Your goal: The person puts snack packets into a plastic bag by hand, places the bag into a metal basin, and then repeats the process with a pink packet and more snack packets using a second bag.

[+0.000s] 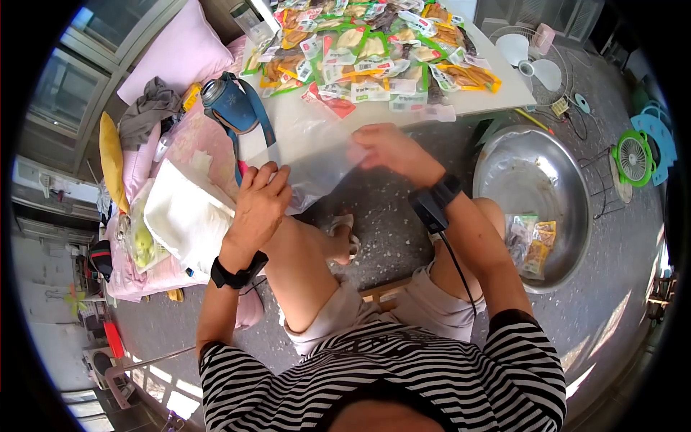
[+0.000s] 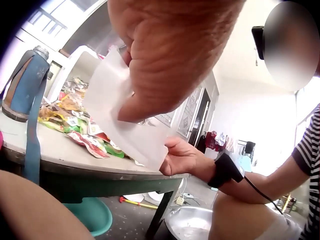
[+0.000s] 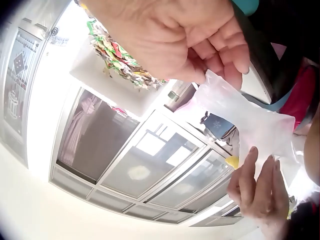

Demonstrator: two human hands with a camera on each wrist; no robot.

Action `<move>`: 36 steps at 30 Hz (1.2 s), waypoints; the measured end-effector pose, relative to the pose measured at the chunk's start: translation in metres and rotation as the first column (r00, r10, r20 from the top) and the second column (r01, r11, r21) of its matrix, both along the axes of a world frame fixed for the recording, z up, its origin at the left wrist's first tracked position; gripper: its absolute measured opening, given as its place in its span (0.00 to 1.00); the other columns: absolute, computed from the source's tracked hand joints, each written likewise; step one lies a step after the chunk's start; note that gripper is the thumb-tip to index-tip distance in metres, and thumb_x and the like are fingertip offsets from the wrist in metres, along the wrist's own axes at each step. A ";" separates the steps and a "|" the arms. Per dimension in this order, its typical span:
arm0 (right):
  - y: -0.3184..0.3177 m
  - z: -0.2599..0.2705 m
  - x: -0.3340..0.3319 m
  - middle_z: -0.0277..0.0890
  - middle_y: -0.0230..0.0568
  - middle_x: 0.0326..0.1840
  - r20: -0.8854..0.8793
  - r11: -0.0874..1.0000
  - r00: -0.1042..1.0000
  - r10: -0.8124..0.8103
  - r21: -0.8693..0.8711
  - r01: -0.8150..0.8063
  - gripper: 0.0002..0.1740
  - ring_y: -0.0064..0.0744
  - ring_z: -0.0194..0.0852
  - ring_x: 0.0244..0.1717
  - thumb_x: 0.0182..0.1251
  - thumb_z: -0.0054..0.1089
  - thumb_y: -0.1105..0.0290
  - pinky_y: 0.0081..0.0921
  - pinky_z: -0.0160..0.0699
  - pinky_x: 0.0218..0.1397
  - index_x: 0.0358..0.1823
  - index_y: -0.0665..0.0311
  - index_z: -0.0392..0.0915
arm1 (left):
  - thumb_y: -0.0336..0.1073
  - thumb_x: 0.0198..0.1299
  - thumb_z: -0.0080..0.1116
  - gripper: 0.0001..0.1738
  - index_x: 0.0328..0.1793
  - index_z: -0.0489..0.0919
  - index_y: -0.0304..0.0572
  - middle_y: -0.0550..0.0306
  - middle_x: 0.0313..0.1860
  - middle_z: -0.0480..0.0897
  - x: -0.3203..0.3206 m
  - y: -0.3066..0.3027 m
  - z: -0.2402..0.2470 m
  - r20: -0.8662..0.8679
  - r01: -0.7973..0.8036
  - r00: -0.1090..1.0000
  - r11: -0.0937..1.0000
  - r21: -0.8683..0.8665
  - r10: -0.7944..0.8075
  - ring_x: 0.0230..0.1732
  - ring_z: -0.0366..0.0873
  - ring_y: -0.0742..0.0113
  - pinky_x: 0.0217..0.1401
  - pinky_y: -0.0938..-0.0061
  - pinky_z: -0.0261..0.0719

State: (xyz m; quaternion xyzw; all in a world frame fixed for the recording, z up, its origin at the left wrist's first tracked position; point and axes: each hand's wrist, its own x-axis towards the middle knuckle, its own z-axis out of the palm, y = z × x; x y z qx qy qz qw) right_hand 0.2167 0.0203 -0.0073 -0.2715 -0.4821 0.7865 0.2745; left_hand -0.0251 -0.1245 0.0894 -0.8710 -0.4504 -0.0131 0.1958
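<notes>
A thin, see-through plastic bag (image 1: pixel 314 167) is stretched between the two hands over the near edge of the table. The left hand (image 1: pixel 263 201) grips one side of it, the thumb and fingers on either side of the film in the left wrist view. Opposite, the right hand (image 1: pixel 394 153) pinches the bag's other edge between thumb and curled fingers. From the right wrist, the bag (image 3: pixel 250 117) looks cloudy white and flat, and I see nothing inside it. Just beyond lie many colourful snack packets (image 1: pixel 367 54), piled on the white table (image 1: pixel 475 104).
A blue bottle with a strap (image 1: pixel 234 104) stands at the table's left. Right of the knees sits a metal basin (image 1: pixel 497 162) holding several packets (image 1: pixel 540 248). Pink bedding (image 1: pixel 209 137) and a white bag (image 1: pixel 183 209) lie left; a white fan (image 1: pixel 527 68) stands behind.
</notes>
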 end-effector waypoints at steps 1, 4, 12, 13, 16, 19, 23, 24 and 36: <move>0.001 0.003 -0.001 0.81 0.40 0.42 0.012 1.000 1.000 -0.006 -0.015 0.006 0.18 0.30 0.81 0.40 0.69 0.54 0.58 0.27 0.81 0.43 0.47 0.66 0.78 | 0.27 0.41 0.56 0.08 0.31 0.79 0.35 0.52 0.49 0.78 -0.007 0.012 -0.002 0.038 -0.069 0.997 0.995 0.069 0.066 0.54 0.71 0.56 0.55 0.65 0.65; -0.001 -0.005 -0.015 0.81 0.38 0.40 -0.038 1.000 0.999 -0.016 -0.025 0.015 0.16 0.28 0.81 0.38 0.67 0.56 0.59 0.25 0.81 0.40 0.46 0.65 0.78 | 0.27 0.41 0.56 0.07 0.29 0.79 0.37 0.54 0.43 0.79 -0.025 0.049 -0.018 0.100 -0.184 0.979 0.980 0.080 0.176 0.52 0.72 0.58 0.54 0.65 0.66; -0.009 -0.045 -0.064 0.77 0.43 0.40 -0.068 0.981 0.985 -0.161 -0.116 0.153 0.16 0.34 0.81 0.37 0.68 0.52 0.62 0.28 0.83 0.37 0.47 0.68 0.75 | 0.43 0.61 0.54 0.19 0.28 0.77 0.32 0.38 0.28 0.79 0.006 0.107 -0.079 0.509 -0.292 0.697 0.848 -0.442 0.505 0.36 0.76 0.36 0.42 0.53 0.72; -0.006 -0.049 -0.069 0.78 0.43 0.42 -0.071 0.984 0.987 -0.144 -0.120 0.135 0.18 0.34 0.82 0.39 0.68 0.52 0.59 0.28 0.83 0.38 0.48 0.68 0.74 | 0.47 0.62 0.52 0.22 0.31 0.79 0.31 0.35 0.28 0.78 0.002 0.111 -0.082 0.575 -0.224 0.650 0.848 -0.480 0.497 0.37 0.75 0.34 0.43 0.55 0.72; -0.002 -0.037 -0.075 0.79 0.43 0.43 -0.019 0.964 0.988 -0.156 -0.219 0.148 0.22 0.34 0.82 0.40 0.68 0.53 0.56 0.28 0.83 0.38 0.50 0.68 0.74 | 0.45 0.61 0.54 0.20 0.37 0.81 0.30 0.36 0.28 0.78 -0.006 0.111 -0.075 0.641 -0.086 0.631 0.860 -0.502 0.437 0.38 0.76 0.37 0.43 0.56 0.73; -0.001 -0.019 -0.076 0.78 0.38 0.33 0.072 0.941 0.963 -0.258 -0.207 0.268 0.18 0.30 0.80 0.31 0.67 0.54 0.57 0.23 0.79 0.30 0.43 0.67 0.76 | 0.43 0.61 0.59 0.19 0.47 0.81 0.31 0.46 0.31 0.82 -0.019 0.107 -0.091 0.653 -0.012 0.682 0.897 -0.441 0.330 0.31 0.78 0.51 0.39 0.65 0.75; 0.010 -0.032 -0.077 0.76 0.30 0.24 0.154 0.957 0.949 -0.275 0.137 0.255 0.16 0.21 0.73 0.22 0.63 0.60 0.56 0.21 0.73 0.23 0.34 0.64 0.81 | 0.39 0.59 0.61 0.17 0.49 0.80 0.33 0.53 0.30 0.82 -0.020 0.110 -0.084 0.598 0.002 0.718 0.858 -0.514 0.356 0.31 0.78 0.61 0.37 0.70 0.75; 0.012 -0.026 -0.074 0.75 0.29 0.24 0.133 0.951 0.949 -0.287 0.162 0.265 0.15 0.19 0.71 0.23 0.63 0.61 0.58 0.21 0.71 0.23 0.33 0.65 0.82 | 0.39 0.60 0.61 0.17 0.49 0.80 0.34 0.55 0.30 0.82 -0.015 0.112 -0.068 0.577 -0.010 0.692 0.805 -0.593 0.434 0.31 0.78 0.64 0.35 0.73 0.75; 0.016 -0.024 -0.068 0.76 0.30 0.26 -0.137 0.736 0.863 -0.486 0.469 0.489 0.07 0.15 0.68 0.28 0.62 0.62 0.73 0.19 0.69 0.29 0.32 0.71 0.77 | 0.39 0.58 0.66 0.11 0.33 0.78 0.42 0.68 0.26 0.76 0.041 0.125 -0.076 0.821 0.212 -0.138 0.826 -0.522 0.554 0.25 0.69 0.82 0.25 0.86 0.65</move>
